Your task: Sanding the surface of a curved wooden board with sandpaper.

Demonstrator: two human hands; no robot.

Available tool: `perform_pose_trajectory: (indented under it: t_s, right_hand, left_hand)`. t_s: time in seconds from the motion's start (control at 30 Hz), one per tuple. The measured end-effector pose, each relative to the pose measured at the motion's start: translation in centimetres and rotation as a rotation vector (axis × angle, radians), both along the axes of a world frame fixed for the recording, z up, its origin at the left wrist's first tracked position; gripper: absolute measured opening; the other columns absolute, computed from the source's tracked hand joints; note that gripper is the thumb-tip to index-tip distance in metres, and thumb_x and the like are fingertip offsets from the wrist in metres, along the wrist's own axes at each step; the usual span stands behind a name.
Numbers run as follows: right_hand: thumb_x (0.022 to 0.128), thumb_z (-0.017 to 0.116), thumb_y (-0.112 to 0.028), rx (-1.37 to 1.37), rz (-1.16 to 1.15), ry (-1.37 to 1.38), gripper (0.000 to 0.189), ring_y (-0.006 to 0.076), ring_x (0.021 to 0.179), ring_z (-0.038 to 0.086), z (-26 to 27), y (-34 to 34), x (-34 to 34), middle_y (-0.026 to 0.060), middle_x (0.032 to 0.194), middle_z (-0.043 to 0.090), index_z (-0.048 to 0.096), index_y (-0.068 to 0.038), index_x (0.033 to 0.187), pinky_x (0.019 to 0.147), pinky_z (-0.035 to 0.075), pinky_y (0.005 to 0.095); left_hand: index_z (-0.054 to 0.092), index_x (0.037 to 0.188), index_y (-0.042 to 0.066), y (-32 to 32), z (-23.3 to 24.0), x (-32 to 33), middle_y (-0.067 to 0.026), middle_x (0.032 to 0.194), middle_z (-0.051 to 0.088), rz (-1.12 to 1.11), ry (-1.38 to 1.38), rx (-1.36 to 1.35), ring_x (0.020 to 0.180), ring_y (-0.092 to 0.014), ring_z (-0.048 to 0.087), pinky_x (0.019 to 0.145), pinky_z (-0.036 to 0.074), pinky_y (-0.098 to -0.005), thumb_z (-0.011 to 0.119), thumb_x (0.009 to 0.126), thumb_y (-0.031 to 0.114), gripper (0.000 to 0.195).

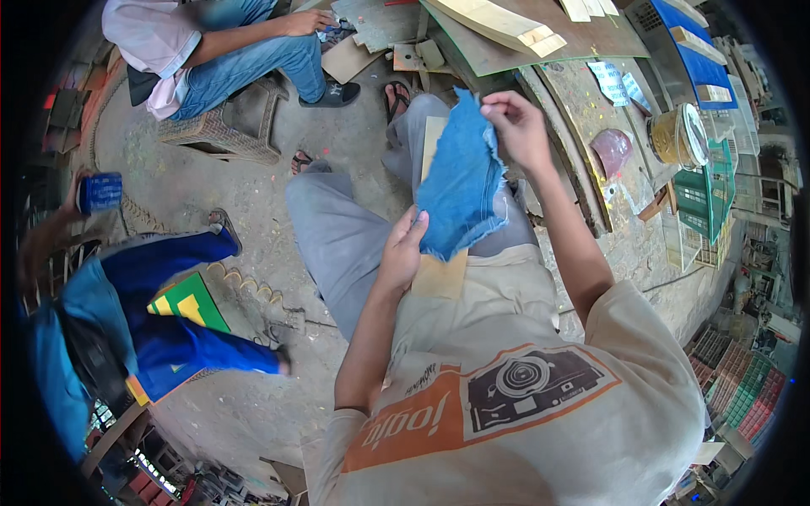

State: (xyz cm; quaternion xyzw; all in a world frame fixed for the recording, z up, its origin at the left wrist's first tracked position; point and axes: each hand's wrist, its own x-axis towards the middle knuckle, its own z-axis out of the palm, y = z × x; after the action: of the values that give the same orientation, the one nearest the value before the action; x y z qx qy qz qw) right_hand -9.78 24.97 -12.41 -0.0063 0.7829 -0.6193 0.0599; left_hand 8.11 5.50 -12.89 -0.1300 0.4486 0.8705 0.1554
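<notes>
A piece of blue denim cloth point(461, 180) with frayed edges is stretched between my two hands above my lap. My left hand point(403, 246) pinches its lower left edge between thumb and fingers. At the upper right edge, my right hand point(517, 129) grips the cloth with thumb and fingertips. Under the cloth, a flat pale wooden board point(440, 278) lies along my thigh; its near end and a strip of its far part show, while the cloth hides the middle.
A workbench point(569, 107) at right holds curved wooden pieces point(500, 25), a plastic tub point(677, 135), a purple-brown rounded object point(611, 152) and sandpaper sheets point(609, 82). A seated person point(247, 76) is ahead on a stool point(221, 126). Another person point(171, 316) at left holds a blue can point(100, 193). A coiled hose point(247, 284) crosses the floor.
</notes>
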Motion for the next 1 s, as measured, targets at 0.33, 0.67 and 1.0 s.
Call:
perform_pose_trajectory:
  t_s: [0.33, 0.67, 1.0]
  right_hand:
    - [0.089, 0.057, -0.036, 0.687, 0.265, 0.411, 0.062, 0.0434, 0.129, 0.037, 3.9, -7.8, 9.9, 0.032, 0.135, 0.04, 0.044, 0.01, 0.128, 0.108, 0.029, 0.0469]
    - [0.092, 0.039, -0.056, 1.048, 0.321, 0.318, 0.081, 0.0403, 0.136, 0.03, -0.6, -9.4, 7.6, 0.0307, 0.144, 0.031, 0.034, 0.011, 0.137, 0.113, 0.02, 0.0468]
    - [0.091, 0.034, -0.062, 0.92, 0.406, 0.052, 0.086, 0.0372, 0.135, 0.032, -2.5, -9.0, 0.8, 0.0276, 0.143, 0.036, 0.034, 0.01, 0.137, 0.112, 0.023, 0.0419]
  left_hand:
    - [0.037, 0.138, -0.002, -1.7, -1.6, 0.9, -0.0113, 0.131, 0.051, 0.009, -0.155, 0.368, 0.118, -0.018, 0.051, 0.101, 0.038, -0.0306, 0.05, 0.097, 0.03, 0.053]
    - [0.034, 0.135, 0.0, -0.7, -0.7, 1.7, -0.0152, 0.12, 0.059, -0.241, 0.01, 0.138, 0.108, -0.026, 0.061, 0.097, 0.047, -0.0388, 0.069, 0.079, -0.002, 0.067]
    - [0.042, 0.129, -0.001, -0.4, -1.6, 1.8, -0.0172, 0.118, 0.059, -0.24, 0.002, 0.167, 0.105, -0.026, 0.063, 0.092, 0.051, -0.0394, 0.068, 0.079, -0.005, 0.057]
